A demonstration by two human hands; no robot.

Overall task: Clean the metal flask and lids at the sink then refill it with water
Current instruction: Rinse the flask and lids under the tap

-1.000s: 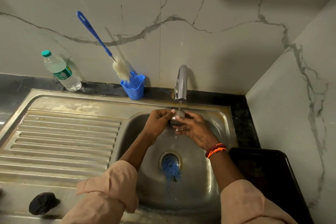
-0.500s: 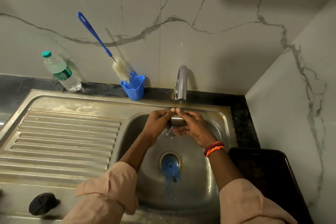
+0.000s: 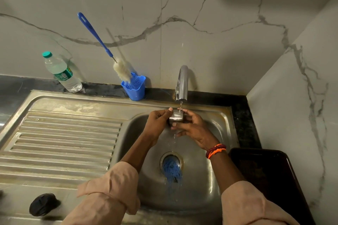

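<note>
Water now running from tap (image 3: 181, 85) — both hands (image 3: 193, 127) gripping metal lid (image 3: 176, 117) over sink (image 3: 197, 184).

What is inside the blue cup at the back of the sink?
The blue cup holds the white bristle end of a blue-handled bottle brush, which leans against the wall. The cup's bottom is hidden by its wall.

We note one small metal lid (image 3: 176, 117), silver and shiny, short and cylindrical, its side wall facing the camera. It sits above the sink basin (image 3: 199, 184) directly under the tap (image 3: 182, 84) spout at 12 o'clock of the drain (image 3: 171, 162). A thin water stream (image 3: 180, 105) strikes its top right edge; water drips below it.
</note>
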